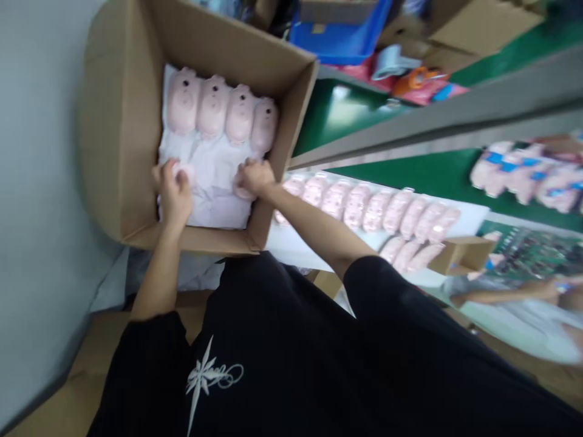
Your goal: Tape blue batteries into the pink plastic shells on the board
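Note:
Inside a deep cardboard box (218,27), several pale pink plastic shells (212,109) stand in a row along the far side, on white paper (212,158). My left hand (173,191) is low in the box near its left wall, its fingers curled round a pink plastic shell (186,172) that is mostly covered. By the right wall, my right hand (255,176) is closed on another pink plastic shell (243,192), of which only a part shows below the fingers. Some motion blur softens both hands.
Right of the box, more pink shells (357,205) lie in rows on a white sheet over a green bench. A blue bin (339,45) stands beyond. A small open carton (462,255) and a co-worker's arm (510,294) are at the right. A grey wall (40,182) borders the left.

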{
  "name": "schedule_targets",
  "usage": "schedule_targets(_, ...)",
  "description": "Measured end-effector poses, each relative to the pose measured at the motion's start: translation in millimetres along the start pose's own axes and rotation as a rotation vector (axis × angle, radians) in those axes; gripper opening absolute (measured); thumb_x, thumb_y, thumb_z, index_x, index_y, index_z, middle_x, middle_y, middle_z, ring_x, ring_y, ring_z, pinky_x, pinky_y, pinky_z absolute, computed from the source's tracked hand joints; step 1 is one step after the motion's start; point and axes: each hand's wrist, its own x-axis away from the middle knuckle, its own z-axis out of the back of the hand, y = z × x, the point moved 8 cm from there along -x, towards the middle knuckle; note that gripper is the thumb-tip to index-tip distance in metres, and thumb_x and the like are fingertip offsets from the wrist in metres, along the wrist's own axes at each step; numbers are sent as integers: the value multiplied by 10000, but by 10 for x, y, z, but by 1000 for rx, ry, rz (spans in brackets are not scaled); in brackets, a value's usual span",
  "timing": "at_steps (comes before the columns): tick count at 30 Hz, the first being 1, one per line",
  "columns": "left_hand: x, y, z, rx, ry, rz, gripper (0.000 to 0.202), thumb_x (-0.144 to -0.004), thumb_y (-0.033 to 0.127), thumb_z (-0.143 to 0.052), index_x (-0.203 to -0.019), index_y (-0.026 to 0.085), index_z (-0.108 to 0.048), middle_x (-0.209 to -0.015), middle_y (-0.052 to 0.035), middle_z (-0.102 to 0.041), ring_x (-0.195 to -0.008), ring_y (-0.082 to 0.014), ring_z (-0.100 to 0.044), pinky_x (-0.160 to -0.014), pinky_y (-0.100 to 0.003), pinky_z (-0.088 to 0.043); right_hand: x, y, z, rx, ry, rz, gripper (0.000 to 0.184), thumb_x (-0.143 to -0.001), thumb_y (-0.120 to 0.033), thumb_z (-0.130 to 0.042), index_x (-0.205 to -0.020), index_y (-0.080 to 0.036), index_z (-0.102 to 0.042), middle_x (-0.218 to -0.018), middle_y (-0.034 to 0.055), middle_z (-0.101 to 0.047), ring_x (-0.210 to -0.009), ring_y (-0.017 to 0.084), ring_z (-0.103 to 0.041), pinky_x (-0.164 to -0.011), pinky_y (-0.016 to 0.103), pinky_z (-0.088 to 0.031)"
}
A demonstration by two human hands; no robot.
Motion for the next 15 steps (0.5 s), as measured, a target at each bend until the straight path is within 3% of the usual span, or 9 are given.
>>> schedule_targets(2,500,431,374,80,76,-61,352,-1000,391,-502,-1263,277,-706,-1093,-69,-680,-1117,-274,-668,-990,-450,-548,784,-260,374,48,65,94,331,-1066,-380,-542,-1214,-95,-623,-1297,144,-596,-1242,284,-525,-1113,517,-409)
schedule_targets(3,754,646,470,117,87,-106,333,-973,357,-542,-1251,352,-726,-1057,-44,-701,-1073,-282,-683,-964,-468,-562,1249,-316,539,53,131,154,288,-1071,-354,-525,-1213,-129,-636,-1275,128,-619,-1187,264,-541,-1068,458,-448)
schedule_targets(5,1272,1143,462,199,67,-269,447,-901,252,-628,-1282,469,-712,-1032,-14,-729,-980,-286,-708,-886,-477,-589,2276,-143,786,28,313,148,264,-1072,-355,-508,-1209,-186,-658,-1270,110,-657,-1102,254,-557,-997,420,-475)
schedule_targets(6,1537,1423,343,246,16,-367,529,-871,198,-658,-1311,490,-691,-1020,-14,-735,-938,-281,-718,-846,-465,-602,2809,77,845,6,400,87,258,-1065,-352,-514,-1214,-204,-665,-1264,109,-675,-1066,260,-565,-969,426,-479)
schedule_targets(8,2080,2014,-72,353,-135,-562,634,-847,116,-681,-1360,489,-657,-1007,-21,-744,-885,-258,-730,-804,-432,-617,3836,682,823,-39,542,-82,263,-1057,-318,-512,-1245,-219,-667,-1275,112,-693,-1040,277,-578,-943,450,-476)
schedule_targets(11,2862,2794,-992,469,-411,-781,522,-903,108,-656,-1305,438,-699,-982,-23,-755,-899,-215,-728,-832,-392,-618,5025,1680,512,-83,640,-309,285,-1049,-269,-487,-1238,-210,-691,-1303,107,-705,-1055,294,-581,-972,470,-456)
schedule_targets(13,3318,3150,-1702,448,-593,-859,358,-965,165,-603,-1207,382,-754,-978,-35,-761,-941,-203,-721,-879,-391,-609,5492,2254,218,-87,622,-443,301,-1039,-256,-485,-1229,-200,-710,-1307,105,-714,-1066,300,-572,-1000,475,-433)
schedule_targets(15,3729,3369,-2419,343,-801,-899,311,-1009,213,-533,-1162,333,-775,-1034,-64,-762,-1022,-211,-710,-957,-415,-587,5716,2696,-61,-78,551,-551,327,-1032,-244,-479,-1253,-192,-714,-1337,110,-706,-1094,308,-560,-1019,477,-409)
